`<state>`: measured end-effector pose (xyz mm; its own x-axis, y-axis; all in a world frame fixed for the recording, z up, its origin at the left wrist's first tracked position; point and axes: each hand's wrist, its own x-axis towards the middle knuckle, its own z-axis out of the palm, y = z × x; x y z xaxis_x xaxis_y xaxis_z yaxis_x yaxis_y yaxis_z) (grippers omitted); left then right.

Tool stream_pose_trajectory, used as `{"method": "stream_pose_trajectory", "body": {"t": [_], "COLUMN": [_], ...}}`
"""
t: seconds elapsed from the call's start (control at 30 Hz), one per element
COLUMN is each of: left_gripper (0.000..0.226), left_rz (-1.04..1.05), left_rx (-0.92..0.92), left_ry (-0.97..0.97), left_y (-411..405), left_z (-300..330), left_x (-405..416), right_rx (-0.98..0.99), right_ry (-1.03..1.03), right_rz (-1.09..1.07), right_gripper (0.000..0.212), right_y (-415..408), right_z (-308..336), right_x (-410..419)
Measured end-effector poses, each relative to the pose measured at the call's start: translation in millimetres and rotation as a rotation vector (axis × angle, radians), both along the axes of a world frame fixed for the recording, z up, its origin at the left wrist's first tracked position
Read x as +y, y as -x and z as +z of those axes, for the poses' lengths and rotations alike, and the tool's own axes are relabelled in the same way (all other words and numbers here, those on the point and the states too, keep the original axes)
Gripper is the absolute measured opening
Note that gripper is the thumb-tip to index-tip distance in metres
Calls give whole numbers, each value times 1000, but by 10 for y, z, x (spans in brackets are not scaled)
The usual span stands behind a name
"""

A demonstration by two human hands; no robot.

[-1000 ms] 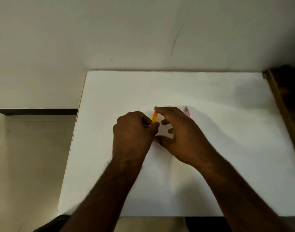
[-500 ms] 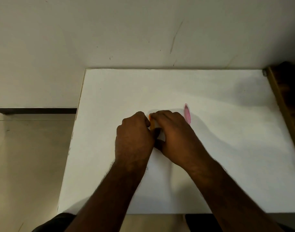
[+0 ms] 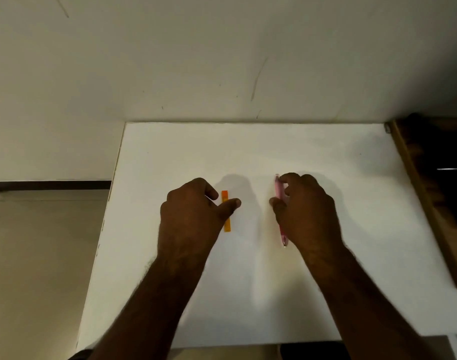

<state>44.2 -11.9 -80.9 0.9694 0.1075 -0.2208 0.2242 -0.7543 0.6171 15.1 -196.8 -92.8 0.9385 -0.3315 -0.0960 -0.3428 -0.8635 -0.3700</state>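
As right hand (image 3: 310, 211) pinches pink pen (image 3: 278, 189), left hand (image 3: 191, 211) overlaps orange strip (image 3: 225, 196).

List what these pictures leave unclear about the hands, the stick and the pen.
- Head view: the middle of the stick, under the thumb of the left hand; pinched or merely covered, unclear.
- Head view: most of the pen, behind the right hand gripping it.
- Head view: the dark object at right, cut by the frame edge, too dim to identify.

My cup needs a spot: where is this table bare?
Bare: the far band of the white table by the wall, and the near edge between the forearms. Crowded: mid-table, left hand on flat orange strip, right hand gripping pink pen.
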Motion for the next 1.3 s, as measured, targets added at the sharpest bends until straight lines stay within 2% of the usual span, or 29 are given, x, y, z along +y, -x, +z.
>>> {"method": "stream_pose_trajectory", "body": {"t": [0.07,0.13,0.2,0.33,0.4,0.47,0.57,0.6,0.73,0.9,1.1,1.23,1.3], "left_gripper": [41,38,35,28,26,27,28,27,28,26,20,18,17], "left_rz": [11,33,49,97,117,127,161,165,162,176,173,175,174], "left_rx": [7,7,-12,-58,-75,-86,-97,-98,-90,-82,-80,-77,-73], "left_ry": [68,145,191,273,323,374,449,474,510,511,505,521,526], "left_y": [7,8,-3,-15,-18,-25,-42,-40,-28,-25,-25,-14,-12], "left_z": [20,37,58,93,106,128,120,111,59,60,61,75,84], "left_x": [-5,-5,5,-23,-49,-61,-58,-44,-77,-89,-90,-85,-79], "right_rx": [-7,-32,-90,-283,-319,-370,-475,-512,-593,-547,-495,-516,-520], "right_ry": [-18,-237,-677,-1661,-1976,-2147,-2263,-2275,-2263,-2252,-2208,-2156,-2143], "right_rz": [-18,-119,-267,-511,-525,-457,-401,-396,-318,-353,-298,-273,-261], "right_gripper": [31,27,18,20,17,16,42,45,33,41,41,33,37], "right_y": [-25,-84,-143,-140,-89,-52,-66,-87,-245,-304,-335,-321,-320], "right_z": [-10,27,118,364,411,423,418,406,361,250,238,276,287], "right_x": [43,55,64,138,184,210,198,185,75,24,99,91,77]}}
